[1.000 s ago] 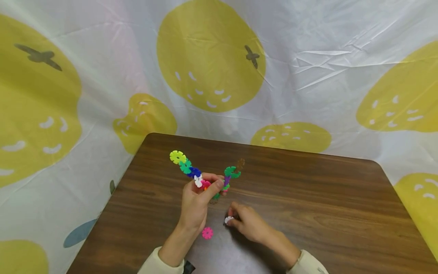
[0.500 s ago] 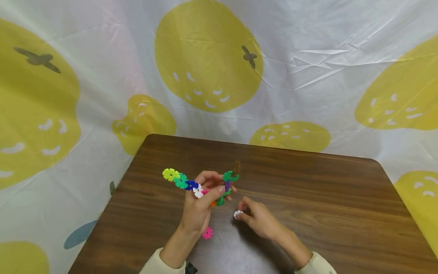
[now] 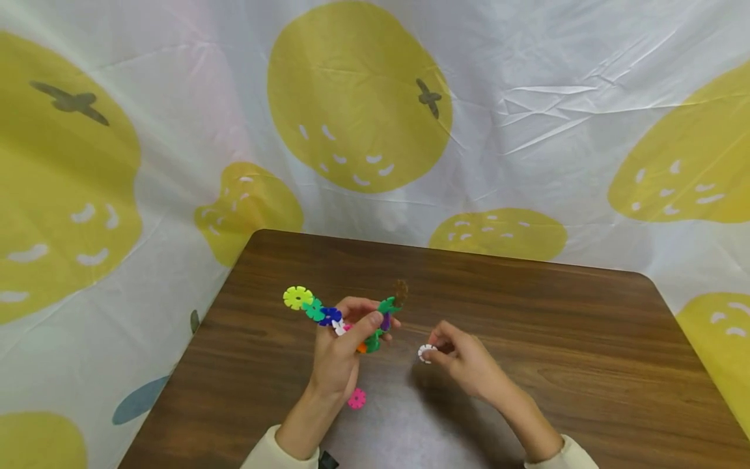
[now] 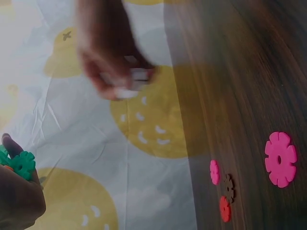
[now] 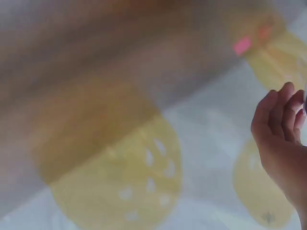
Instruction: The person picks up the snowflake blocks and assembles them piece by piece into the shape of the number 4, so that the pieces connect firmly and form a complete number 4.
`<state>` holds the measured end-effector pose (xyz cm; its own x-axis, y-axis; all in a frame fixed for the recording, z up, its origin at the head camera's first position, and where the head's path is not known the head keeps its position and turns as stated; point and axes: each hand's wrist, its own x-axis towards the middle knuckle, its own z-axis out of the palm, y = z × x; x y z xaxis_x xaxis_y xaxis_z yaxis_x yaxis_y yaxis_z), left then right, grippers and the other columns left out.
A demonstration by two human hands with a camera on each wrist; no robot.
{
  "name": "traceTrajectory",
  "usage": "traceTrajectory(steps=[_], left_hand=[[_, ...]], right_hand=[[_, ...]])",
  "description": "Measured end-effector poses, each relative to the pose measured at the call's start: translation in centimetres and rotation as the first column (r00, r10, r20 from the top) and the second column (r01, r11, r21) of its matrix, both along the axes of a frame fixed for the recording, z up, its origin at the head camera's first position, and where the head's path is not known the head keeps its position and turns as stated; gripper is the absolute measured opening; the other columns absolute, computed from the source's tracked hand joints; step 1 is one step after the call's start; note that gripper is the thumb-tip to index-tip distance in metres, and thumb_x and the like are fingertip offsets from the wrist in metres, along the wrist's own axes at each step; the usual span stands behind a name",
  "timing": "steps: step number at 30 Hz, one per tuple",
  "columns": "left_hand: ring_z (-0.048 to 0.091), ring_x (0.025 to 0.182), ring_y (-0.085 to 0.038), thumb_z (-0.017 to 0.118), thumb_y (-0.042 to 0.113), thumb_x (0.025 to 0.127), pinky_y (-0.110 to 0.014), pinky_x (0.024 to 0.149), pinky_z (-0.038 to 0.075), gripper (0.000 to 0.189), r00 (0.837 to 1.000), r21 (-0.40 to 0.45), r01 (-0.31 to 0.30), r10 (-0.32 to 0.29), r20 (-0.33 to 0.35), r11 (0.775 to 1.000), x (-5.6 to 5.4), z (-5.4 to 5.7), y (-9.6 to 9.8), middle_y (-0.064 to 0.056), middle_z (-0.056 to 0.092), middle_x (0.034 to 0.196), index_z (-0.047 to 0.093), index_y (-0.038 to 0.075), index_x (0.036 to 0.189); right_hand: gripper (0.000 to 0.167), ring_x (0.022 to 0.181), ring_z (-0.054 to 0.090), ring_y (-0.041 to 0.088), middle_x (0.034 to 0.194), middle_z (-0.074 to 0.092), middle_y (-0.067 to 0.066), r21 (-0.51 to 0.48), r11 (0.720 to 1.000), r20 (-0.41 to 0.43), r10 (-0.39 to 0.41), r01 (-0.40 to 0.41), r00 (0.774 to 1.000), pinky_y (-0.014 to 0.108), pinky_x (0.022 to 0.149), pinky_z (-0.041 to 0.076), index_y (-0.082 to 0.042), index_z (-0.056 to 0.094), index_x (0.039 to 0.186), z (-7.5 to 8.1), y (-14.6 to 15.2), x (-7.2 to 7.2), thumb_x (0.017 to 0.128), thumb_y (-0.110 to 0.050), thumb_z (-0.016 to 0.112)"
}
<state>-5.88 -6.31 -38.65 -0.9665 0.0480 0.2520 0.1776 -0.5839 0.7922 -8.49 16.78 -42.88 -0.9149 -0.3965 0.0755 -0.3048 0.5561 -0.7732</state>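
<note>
My left hand [image 3: 336,358] grips a chain of slotted plastic snowflake discs over the table. Its left arm runs from a yellow disc [image 3: 298,298] through green and blue [image 3: 331,316] to white. On the right side it rises through green and purple to a brown disc [image 3: 401,293]; the fingers cover the middle. To the right, my right hand [image 3: 471,368] pinches a white snowflake disc [image 3: 424,352] between thumb and fingers, apart from the chain. The left wrist view catches that hand blurred, and a green disc [image 4: 22,165] at my left fingers.
A loose pink disc [image 3: 357,398] lies on the brown wooden table [image 3: 556,326] by my left wrist. Farther off in the left wrist view lie a second pink disc [image 4: 214,172], a brown one [image 4: 229,188] and an orange-red one [image 4: 225,209]. A fruit-printed curtain [image 3: 363,215] hangs behind the table.
My right hand has moved right and farther from me with the white disc, away from the chain. The chain has tilted in my left hand, its yellow end dropping lower.
</note>
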Motion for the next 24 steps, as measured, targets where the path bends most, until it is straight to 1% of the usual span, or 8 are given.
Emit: traceTrajectory(steps=[3, 7, 10, 12, 15, 18, 21, 24], left_hand=[[0.077, 0.079, -0.014, 0.062, -0.003, 0.094, -0.025, 0.068, 0.061, 0.020, 1.000, -0.007, -0.004, 0.004, -0.002, 1.000, -0.1, -0.1, 0.1, -0.002, 0.078, 0.087, 0.072, 0.014, 0.097], [0.076, 0.079, -0.014, 0.064, -0.004, 0.092, -0.024, 0.066, 0.061, 0.019, 1.000, -0.009, 0.000, 0.000, -0.001, 1.000, -0.1, 0.0, 0.1, -0.003, 0.078, 0.086, 0.072, 0.013, 0.097], [0.076, 0.078, -0.014, 0.063, -0.005, 0.092, -0.023, 0.066, 0.061, 0.020, 1.000, -0.012, 0.003, -0.003, -0.002, 1.000, -0.1, 0.0, 0.1, -0.002, 0.078, 0.084, 0.072, 0.013, 0.097], [0.076, 0.077, -0.013, 0.063, -0.005, 0.092, -0.023, 0.065, 0.060, 0.021, 1.000, -0.016, 0.002, -0.002, -0.003, 1.000, -0.1, 0.1, 0.1, -0.002, 0.077, 0.083, 0.071, 0.014, 0.097], [0.076, 0.076, -0.012, 0.063, -0.005, 0.092, -0.022, 0.065, 0.060, 0.021, 1.000, -0.030, -0.002, 0.002, -0.012, 1.000, -0.1, 0.0, 0.1, -0.001, 0.077, 0.081, 0.071, 0.014, 0.096], [0.075, 0.074, -0.012, 0.063, -0.004, 0.092, -0.021, 0.064, 0.059, 0.020, 1.000, -0.050, -0.008, 0.008, -0.015, 0.999, -0.1, 0.0, 0.1, -0.001, 0.077, 0.080, 0.071, 0.014, 0.095], [0.075, 0.073, -0.012, 0.064, -0.002, 0.093, -0.020, 0.064, 0.058, 0.017, 1.000, -0.073, -0.017, 0.017, -0.008, 0.997, -0.1, 0.0, 0.2, -0.001, 0.077, 0.079, 0.071, 0.013, 0.095], [0.075, 0.073, -0.013, 0.065, 0.000, 0.093, -0.020, 0.063, 0.057, 0.015, 1.000, -0.094, -0.021, 0.022, 0.009, 0.995, -0.1, 0.0, 0.3, 0.000, 0.076, 0.079, 0.071, 0.014, 0.094]], right_hand=[[0.013, 0.083, 0.068, 0.008, 0.086, 0.070, -0.002, -0.053, 0.997, -0.055, -0.052, 0.049, 0.997, 0.024, 0.072, 0.059, -0.015, 0.062, 0.099, 2.9, 0.7, 0.0, 0.095, -0.017, 0.074], [0.012, 0.081, 0.071, 0.010, 0.084, 0.072, -0.001, -0.104, 0.989, -0.144, -0.117, 0.102, 0.983, 0.025, 0.071, 0.057, -0.016, 0.062, 0.102, 7.5, 1.0, 0.5, 0.098, -0.021, 0.072], [0.012, 0.082, 0.072, 0.009, 0.084, 0.073, -0.003, -0.148, 0.982, -0.204, -0.147, 0.118, 0.968, 0.022, 0.075, 0.058, -0.015, 0.061, 0.104, 10.5, 0.8, 1.2, 0.098, -0.018, 0.072], [0.013, 0.081, 0.072, 0.008, 0.083, 0.073, -0.004, -0.181, 0.977, -0.248, -0.152, 0.109, 0.957, 0.019, 0.076, 0.057, -0.014, 0.062, 0.104, 12.1, 0.4, 1.6, 0.097, -0.014, 0.072], [0.016, 0.081, 0.071, 0.009, 0.083, 0.074, -0.004, -0.216, 0.972, -0.314, -0.157, 0.090, 0.936, 0.016, 0.076, 0.056, -0.012, 0.063, 0.105, 14.0, -0.3, 2.0, 0.094, -0.008, 0.074], [0.017, 0.081, 0.070, 0.009, 0.084, 0.075, -0.004, -0.227, 0.970, -0.355, -0.167, 0.088, 0.920, 0.015, 0.075, 0.056, -0.012, 0.064, 0.105, 15.3, -0.9, 2.0, 0.093, -0.007, 0.075], [0.016, 0.080, 0.069, 0.006, 0.086, 0.075, -0.003, -0.228, 0.969, -0.383, -0.176, 0.092, 0.907, 0.015, 0.074, 0.056, -0.011, 0.065, 0.104, 16.1, -1.4, 1.8, 0.093, -0.007, 0.075], [0.015, 0.077, 0.069, 0.007, 0.087, 0.074, -0.002, -0.241, 0.968, -0.406, -0.162, 0.065, 0.900, 0.016, 0.074, 0.057, -0.009, 0.065, 0.103, 16.4, -1.7, 1.7, 0.093, -0.004, 0.075]])
